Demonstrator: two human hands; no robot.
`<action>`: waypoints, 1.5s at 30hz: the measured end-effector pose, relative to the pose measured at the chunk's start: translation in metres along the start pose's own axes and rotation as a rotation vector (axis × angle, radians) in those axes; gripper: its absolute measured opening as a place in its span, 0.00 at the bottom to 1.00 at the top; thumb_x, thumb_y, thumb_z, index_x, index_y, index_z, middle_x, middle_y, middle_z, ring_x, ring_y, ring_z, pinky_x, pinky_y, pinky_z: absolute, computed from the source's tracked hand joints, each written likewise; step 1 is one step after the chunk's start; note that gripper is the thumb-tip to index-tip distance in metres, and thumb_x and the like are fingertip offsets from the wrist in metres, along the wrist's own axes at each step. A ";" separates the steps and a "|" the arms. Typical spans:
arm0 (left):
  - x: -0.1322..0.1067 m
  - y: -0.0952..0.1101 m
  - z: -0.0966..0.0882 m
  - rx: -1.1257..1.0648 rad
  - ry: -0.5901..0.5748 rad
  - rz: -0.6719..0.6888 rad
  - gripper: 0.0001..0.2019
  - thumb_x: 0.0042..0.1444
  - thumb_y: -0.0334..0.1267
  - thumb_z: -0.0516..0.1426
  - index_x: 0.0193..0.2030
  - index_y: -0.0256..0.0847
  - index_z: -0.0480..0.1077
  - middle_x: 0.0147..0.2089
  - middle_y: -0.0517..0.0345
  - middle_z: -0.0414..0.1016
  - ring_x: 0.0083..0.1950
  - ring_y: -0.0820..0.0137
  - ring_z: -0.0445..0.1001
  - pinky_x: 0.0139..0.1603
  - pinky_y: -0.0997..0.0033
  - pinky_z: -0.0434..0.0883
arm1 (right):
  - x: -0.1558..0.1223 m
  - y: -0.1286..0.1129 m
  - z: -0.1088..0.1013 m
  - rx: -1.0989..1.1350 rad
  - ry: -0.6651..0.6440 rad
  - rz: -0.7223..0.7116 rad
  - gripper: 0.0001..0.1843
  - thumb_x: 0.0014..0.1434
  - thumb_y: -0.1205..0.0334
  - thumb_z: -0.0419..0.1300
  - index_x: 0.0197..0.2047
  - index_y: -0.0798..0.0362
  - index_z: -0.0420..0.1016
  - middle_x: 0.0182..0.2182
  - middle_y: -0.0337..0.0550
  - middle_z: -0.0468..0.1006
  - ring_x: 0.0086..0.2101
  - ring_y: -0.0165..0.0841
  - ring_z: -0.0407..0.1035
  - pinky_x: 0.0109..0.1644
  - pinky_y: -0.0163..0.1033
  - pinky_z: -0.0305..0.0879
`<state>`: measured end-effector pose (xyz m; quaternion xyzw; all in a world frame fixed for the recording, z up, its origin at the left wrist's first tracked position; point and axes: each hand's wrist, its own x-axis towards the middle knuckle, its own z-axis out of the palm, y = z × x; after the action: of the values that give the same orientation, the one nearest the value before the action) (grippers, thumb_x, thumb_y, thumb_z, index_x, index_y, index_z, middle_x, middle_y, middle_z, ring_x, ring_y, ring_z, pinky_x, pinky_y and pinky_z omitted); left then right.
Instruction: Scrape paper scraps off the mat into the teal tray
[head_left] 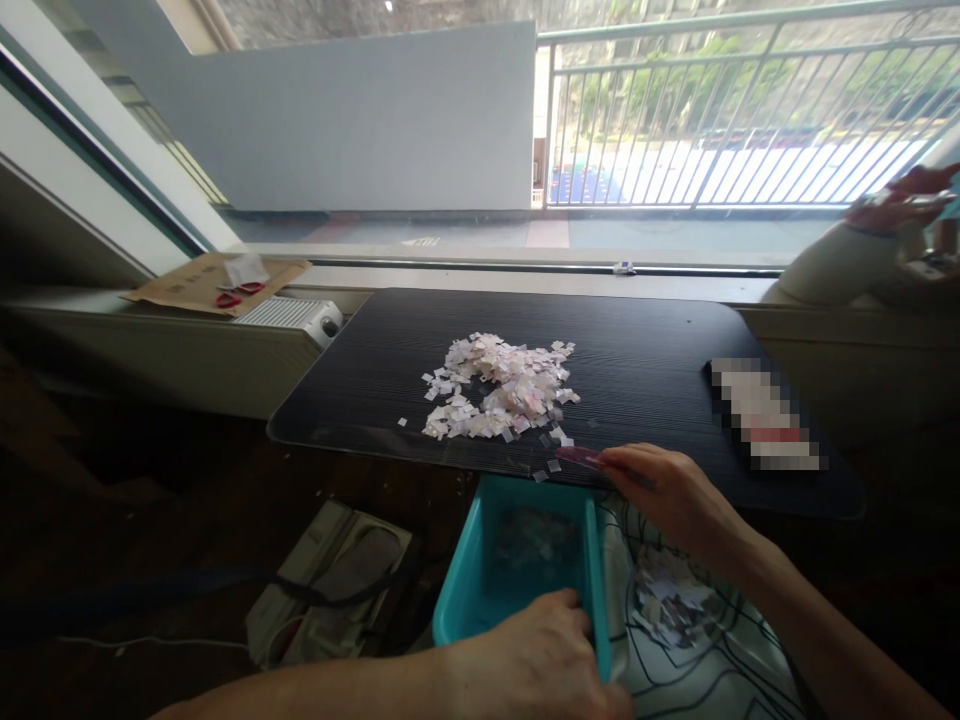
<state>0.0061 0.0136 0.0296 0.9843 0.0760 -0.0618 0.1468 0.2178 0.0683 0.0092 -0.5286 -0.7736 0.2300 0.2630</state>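
The right hand pinches a purple strip by one end, tip free beside paper scraps on the worktop. A teal bin sits below its near edge, likely to catch strays; from here I can't tell whether the left hand clasps it.

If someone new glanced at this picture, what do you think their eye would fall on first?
Probably the loose heap of small, pale, square pieces in the middle of the black wood-grain tabletop. Next might come the bright turquoise plastic tub below the tabletop's near edge, with the left hand at its near right side. The right hand holds a thin purplish tool by that edge, near the heap.
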 end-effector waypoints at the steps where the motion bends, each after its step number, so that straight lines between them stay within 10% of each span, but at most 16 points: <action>1: 0.000 0.000 0.001 0.001 0.007 0.002 0.08 0.56 0.33 0.64 0.30 0.42 0.68 0.19 0.66 0.66 0.23 0.67 0.66 0.36 0.66 0.65 | 0.001 -0.001 0.000 0.010 -0.022 -0.008 0.10 0.64 0.65 0.57 0.43 0.53 0.80 0.39 0.44 0.82 0.38 0.34 0.75 0.44 0.36 0.69; 45: -0.016 -0.001 0.002 -0.097 0.000 -0.158 0.13 0.57 0.41 0.63 0.29 0.41 0.64 0.24 0.61 0.71 0.31 0.64 0.73 0.46 0.66 0.67 | 0.015 0.001 -0.022 -0.281 0.088 0.100 0.13 0.62 0.63 0.55 0.40 0.53 0.81 0.30 0.42 0.82 0.28 0.34 0.74 0.31 0.35 0.63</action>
<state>-0.0099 0.0121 0.0297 0.9670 0.1562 -0.0697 0.1891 0.2281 0.0845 0.0278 -0.6075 -0.7587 0.1087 0.2085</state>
